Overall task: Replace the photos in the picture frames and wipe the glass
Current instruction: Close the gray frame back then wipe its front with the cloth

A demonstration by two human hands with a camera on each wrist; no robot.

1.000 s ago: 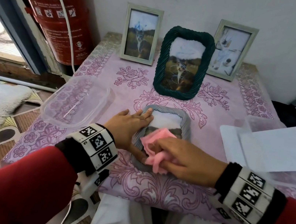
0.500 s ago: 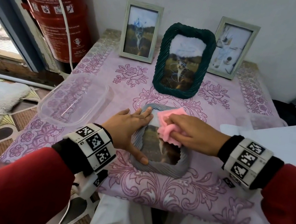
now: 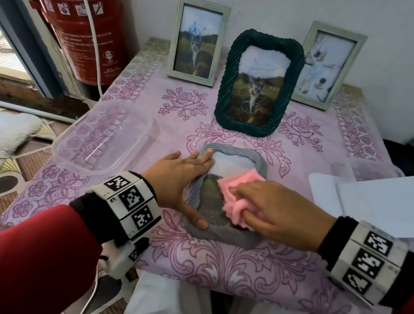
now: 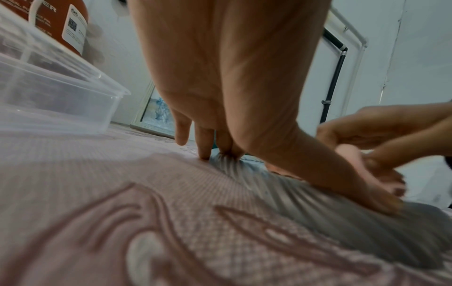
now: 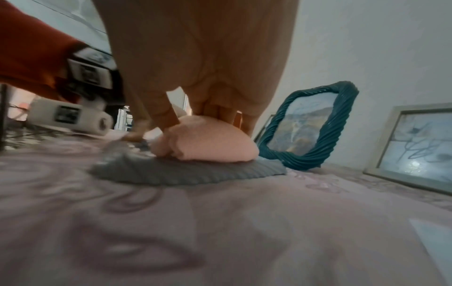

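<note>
A grey rope-edged picture frame (image 3: 226,236) lies flat on the pink patterned tablecloth (image 3: 210,267), glass up. My left hand (image 3: 183,180) rests flat on its left edge, fingers straight, thumb on the near rim. My right hand (image 3: 273,209) grips a bunched pink cloth (image 3: 235,196) and presses it on the glass. The cloth (image 5: 205,143) sits on the grey frame (image 5: 186,174) in the right wrist view. The left hand (image 4: 234,108) presses the frame (image 4: 318,211) in the left wrist view.
A dark green rope frame (image 3: 259,84) stands behind, flanked by two pale wooden frames (image 3: 197,41) (image 3: 326,67) against the wall. A clear plastic tub (image 3: 100,141) sits left, white sheets (image 3: 387,202) right. A red fire extinguisher (image 3: 75,8) stands at back left.
My right hand with the pink cloth went from the frame's near end up to its far end, then back down to the middle-right of the glass. The left hand stayed in place.
</note>
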